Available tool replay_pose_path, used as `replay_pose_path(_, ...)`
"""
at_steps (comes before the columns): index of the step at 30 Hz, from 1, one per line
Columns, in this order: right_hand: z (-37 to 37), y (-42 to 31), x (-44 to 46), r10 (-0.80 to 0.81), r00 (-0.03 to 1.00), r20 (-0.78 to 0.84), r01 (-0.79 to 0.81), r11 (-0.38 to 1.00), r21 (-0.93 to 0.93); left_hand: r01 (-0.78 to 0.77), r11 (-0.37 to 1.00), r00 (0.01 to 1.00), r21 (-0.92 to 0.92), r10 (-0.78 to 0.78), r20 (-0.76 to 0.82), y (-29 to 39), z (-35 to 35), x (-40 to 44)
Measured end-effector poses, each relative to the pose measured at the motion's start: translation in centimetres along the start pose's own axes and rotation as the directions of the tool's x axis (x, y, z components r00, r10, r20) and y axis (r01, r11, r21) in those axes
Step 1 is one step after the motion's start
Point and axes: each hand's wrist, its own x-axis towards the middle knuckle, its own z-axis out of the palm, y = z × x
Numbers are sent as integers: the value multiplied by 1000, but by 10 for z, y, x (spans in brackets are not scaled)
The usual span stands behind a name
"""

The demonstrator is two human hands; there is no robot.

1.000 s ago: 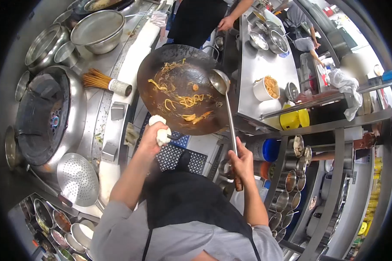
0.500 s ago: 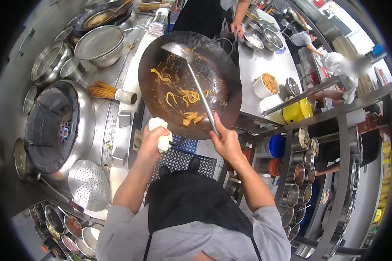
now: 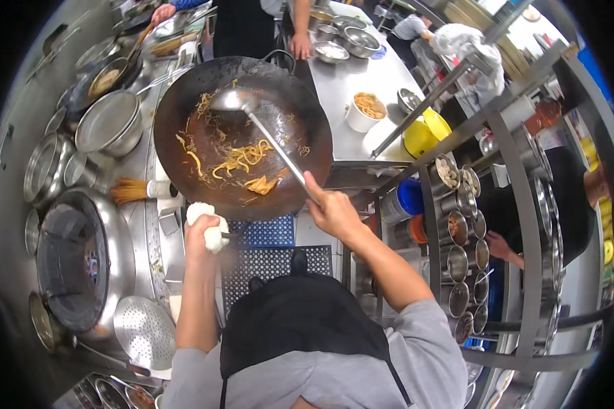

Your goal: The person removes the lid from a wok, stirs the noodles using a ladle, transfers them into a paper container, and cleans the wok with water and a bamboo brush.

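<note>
My left hand (image 3: 205, 238) is closed around a bunched white cloth (image 3: 215, 237) on the near handle of a large dark wok (image 3: 307, 133). The wok is held off the stove, tilted toward me. Strands of noodles (image 3: 242, 158) and small browned bits lie scattered inside it. My right hand (image 3: 335, 215) grips the long handle of a metal ladle (image 3: 273, 143). Its bowl rests in or just over the far part of the wok, near some noodle scraps. The wok's handle is mostly hidden by the cloth.
Left of me stand a lit wok burner (image 3: 68, 266), a bamboo brush (image 3: 129, 191) and a perforated skimmer (image 3: 144, 332). A white tub of noodles (image 3: 366, 112) sits on the steel counter (image 3: 327, 92). Another person's hand (image 3: 300, 46) touches that counter. Shelving with metal pots (image 3: 457, 262) stands right.
The wok and both my hands have shifted left in view. Noodles inside have moved about, with the ladle's bowl still at the far side. A blue-sleeved hand has appeared at upper left.
</note>
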Motion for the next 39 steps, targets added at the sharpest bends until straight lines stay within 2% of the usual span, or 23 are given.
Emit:
replay_pose_path(2,6,-1,-28,-2,998,63,3,1000,-19,-16,1000,1000,4,16,-2,2,-2,1)
replay_pose_path(4,-2,5,-80,-62,995,77,54,993,103,-48,999,999,3,48,-15,-2,-6,2)
replay_pose_path(7,-30,-4,-111,9,981,193,-29,994,103,-21,999,999,41,23,-40,0,2,-5)
replay_pose_path(10,-22,-14,-64,42,992,118,-66,977,203,-14,1000,1000,-21,14,-8,-5,7,-5)
replay_pose_path(11,-16,-17,-43,13,998,66,-27,975,221,35,999,999,-16,-35,3,-4,12,-8)
replay_pose_path(12,-12,-19,-24,-15,1000,20,10,973,229,-1,1000,1000,-22,1,-7,-5,20,-8)
replay_pose_path(13,-12,-21,-14,-35,999,42,26,979,201,19,1000,1000,5,-19,-24,-7,20,-5)
replay_pose_path(14,-6,-13,-16,-100,994,42,90,979,182,-36,999,999,-32,37,25,-8,24,-4)
replay_pose_path(16,-17,2,-47,-149,985,92,141,986,84,-2,1000,1000,26,2,-17,0,28,-10)
replay_pose_path(18,-30,27,-96,-117,975,190,127,991,-38,83,997,996,0,-83,23,4,20,-13)
replay_pose_path(19,-43,34,-115,-51,968,247,91,985,-150,60,998,998,-10,-60,-1,0,20,-13)
replay_pose_path(22,-62,34,-128,27,989,148,-23,999,-27,46,998,998,-45,-47,-36,-14,15,-10)
replay_pose_path(24,-55,30,-114,146,982,121,-156,984,84,51,998,997,-23,-52,-49,-15,17,-9)
replay_pose_path(25,-54,24,-105,225,966,129,-242,961,131,48,999,998,-24,-49,-37,-15,19,-8)
replay_pose_path(26,-42,29,-98,244,965,100,-263,906,331,41,999,999,-24,-42,-28,-15,19,-7)
replay_pose_path(27,-38,24,-91,370,908,198,-411,692,593,46,999,997,-12,-46,-62,-18,17,-3)
replay_pose_path(28,-34,19,-84,441,836,327,-505,383,773,70,998,997,4,-69,-41,-18,14,-2)
replay_pose_path(30,-23,30,-69,421,840,343,-493,325,807,67,998,997,-12,-67,-26,-23,9,3)
replay_pose_path(31,-18,37,-60,425,850,313,-470,339,815,61,998,997,-13,-62,-38,-25,10,3)
replay_pose_path(34,-4,81,-12,431,893,130,-369,532,762,55,997,997,-52,-58,-57,-29,14,4)
replay_pose_path(36,2,126,27,303,949,-86,-213,819,533,66,990,996,-123,-73,-50,-33,11,8)
replay_pose_path(38,-1,151,67,385,917,-108,-336,888,315,94,993,991,-67,-100,-88,-30,18,5)
replay_pose_path(39,2,159,85,386,907,-168,-320,892,321,116,991,986,-62,-123,-117,-30,21,5)
